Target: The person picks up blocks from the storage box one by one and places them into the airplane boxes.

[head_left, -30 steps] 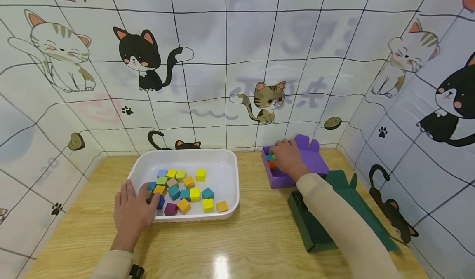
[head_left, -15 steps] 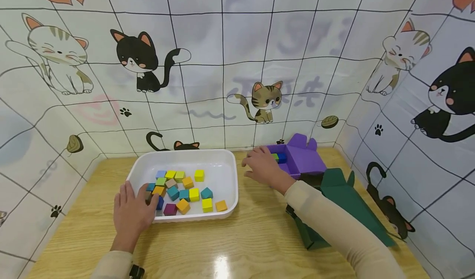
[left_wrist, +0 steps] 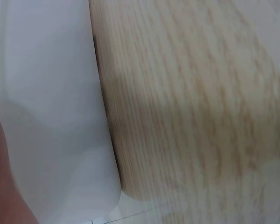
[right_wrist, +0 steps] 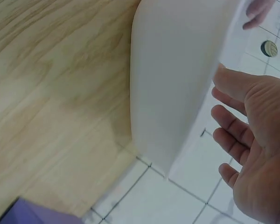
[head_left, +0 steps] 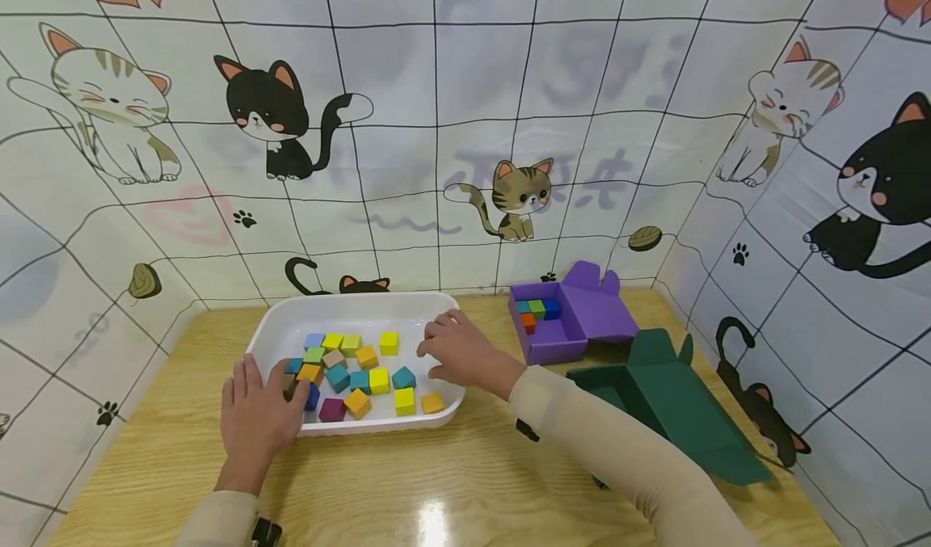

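Observation:
A white tray [head_left: 364,427] holds several small coloured blocks, among them a purple cube [head_left: 332,410], a yellow cube [head_left: 389,342] and a teal pentagonal block [head_left: 403,377]. My left hand [head_left: 254,418] rests at the tray's front left corner, fingers spread along the rim, thumb reaching inside. A brown block shows partly beside that thumb. Over the tray's right rim hovers my right hand [head_left: 465,349], its fingers loosely bent and nothing between them. The right wrist view shows this hand [right_wrist: 256,140] with its fingertips beside the tray's outer wall [right_wrist: 177,74].
To the right stands an open purple box [head_left: 556,349] with several blocks in its far left part: teal, green, blue and orange. In front of it lies an open dark green box [head_left: 607,385], partly covered by my right sleeve. Cat-printed cloth walls [head_left: 407,167] enclose the wooden table [head_left: 364,490].
My right hand has come out of the purple box and moved left to the tray, uncovering the blocks in that box. The left hand has stayed in place.

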The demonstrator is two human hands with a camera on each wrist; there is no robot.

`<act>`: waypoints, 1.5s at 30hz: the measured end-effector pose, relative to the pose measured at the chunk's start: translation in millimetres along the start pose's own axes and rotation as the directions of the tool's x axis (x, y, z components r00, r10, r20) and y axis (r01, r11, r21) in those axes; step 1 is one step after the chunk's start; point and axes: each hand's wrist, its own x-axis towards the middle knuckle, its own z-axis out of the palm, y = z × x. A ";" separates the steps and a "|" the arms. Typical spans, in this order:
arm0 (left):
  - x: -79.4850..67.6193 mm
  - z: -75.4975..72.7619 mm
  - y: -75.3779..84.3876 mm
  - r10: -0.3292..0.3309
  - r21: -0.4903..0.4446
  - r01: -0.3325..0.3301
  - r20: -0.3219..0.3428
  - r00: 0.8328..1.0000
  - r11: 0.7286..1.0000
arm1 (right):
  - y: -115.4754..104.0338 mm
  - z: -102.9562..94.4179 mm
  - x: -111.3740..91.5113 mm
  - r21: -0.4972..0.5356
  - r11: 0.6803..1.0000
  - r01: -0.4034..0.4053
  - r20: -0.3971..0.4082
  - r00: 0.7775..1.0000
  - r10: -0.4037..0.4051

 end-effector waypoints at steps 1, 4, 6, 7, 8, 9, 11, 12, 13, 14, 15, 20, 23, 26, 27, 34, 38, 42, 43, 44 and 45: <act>0.0 -0.2 -0.2 0.000 0.000 0.000 0.000 1.000 1.000 | -3.1 1.1 3.6 -0.004 1.000 0.005 0.008 1.000 -0.005; -0.1 -0.6 -0.5 -0.003 0.003 0.003 0.001 1.000 1.000 | -10.6 5.7 13.4 -0.016 1.000 0.005 0.025 1.000 -0.005; -0.1 -0.7 -0.3 -0.004 0.000 0.004 0.000 1.000 1.000 | -14.3 8.3 18.8 -0.026 1.000 0.001 0.032 0.999 0.000; -0.1 -0.6 -0.2 -0.004 0.000 0.004 -0.001 1.000 1.000 | -15.8 9.9 21.2 -0.024 1.000 0.000 0.036 0.999 0.001; -0.1 -0.6 -0.1 -0.005 0.000 0.005 -0.002 1.000 1.000 | -17.0 11.3 23.4 -0.020 1.000 0.001 0.041 0.999 0.000; -0.1 -0.6 0.0 -0.005 0.000 0.005 -0.003 1.000 1.000 | -18.0 12.8 25.4 -0.019 1.000 0.002 0.046 0.999 -0.001; -0.1 -0.6 0.1 -0.005 -0.002 0.005 -0.005 1.000 1.000 | -19.7 15.0 28.5 -0.014 1.000 0.003 0.056 0.998 -0.002; 0.0 -0.6 0.1 -0.004 -0.003 0.004 -0.007 1.000 1.000 | -20.2 16.0 29.9 -0.009 1.000 0.003 0.060 0.998 -0.003; 0.1 -0.6 0.0 -0.004 -0.003 0.004 -0.008 1.000 1.000 | -20.7 16.4 30.8 -0.003 1.000 0.002 0.063 0.998 -0.002; 0.3 -0.7 -0.1 -0.003 -0.004 0.003 -0.010 1.000 1.000 | -21.1 16.7 31.7 0.000 1.000 0.001 0.064 0.998 -0.001; 0.5 -0.8 -0.2 -0.003 -0.005 0.003 -0.012 1.000 1.000 | -21.4 16.8 32.5 0.004 1.000 -0.002 0.066 0.998 0.002; 1.2 -0.4 -0.2 -0.002 -0.007 0.002 -0.019 1.000 1.000 | -21.2 19.1 34.1 0.017 1.000 0.007 0.075 0.997 -0.009; 1.7 0.2 -0.6 -0.003 -0.004 0.003 -0.021 1.000 1.000 | -21.1 23.1 35.7 0.022 1.000 0.019 0.081 0.997 -0.020; 1.7 0.4 -0.7 -0.006 0.001 0.006 -0.019 1.000 1.000 | -21.8 26.7 37.1 0.021 0.999 0.024 0.077 0.997 -0.026; 1.6 0.3 -0.6 -0.006 0.002 0.006 -0.018 1.000 1.000 | -22.1 27.5 37.3 0.020 0.999 0.026 0.075 0.997 -0.027; 1.0 0.2 0.1 -0.004 -0.003 0.004 -0.015 1.000 1.000 | -21.9 25.3 35.1 -0.005 0.999 0.033 0.050 0.998 -0.033; 0.8 0.2 0.0 -0.005 -0.003 0.005 -0.011 1.000 1.000 | -17.3 19.1 31.5 -0.018 1.000 0.022 0.027 0.999 -0.021; 1.3 -0.3 -0.3 -0.009 0.000 0.009 -0.001 1.000 1.000 | -10.2 12.5 27.4 -0.024 1.000 0.008 -0.008 1.000 -0.008; 1.5 -0.3 -0.3 -0.010 0.000 0.010 0.001 1.000 1.000 | -8.3 10.5 26.3 -0.028 1.000 0.002 -0.018 1.000 -0.003; 1.6 -0.6 -0.1 -0.009 0.002 0.009 0.001 1.000 1.000 | -6.4 8.1 25.1 -0.029 1.000 -0.004 -0.027 1.000 0.003; 1.8 -0.7 0.0 -0.007 0.002 0.007 0.000 1.000 1.000 | -4.2 5.7 23.8 -0.027 1.000 -0.011 -0.033 0.999 0.010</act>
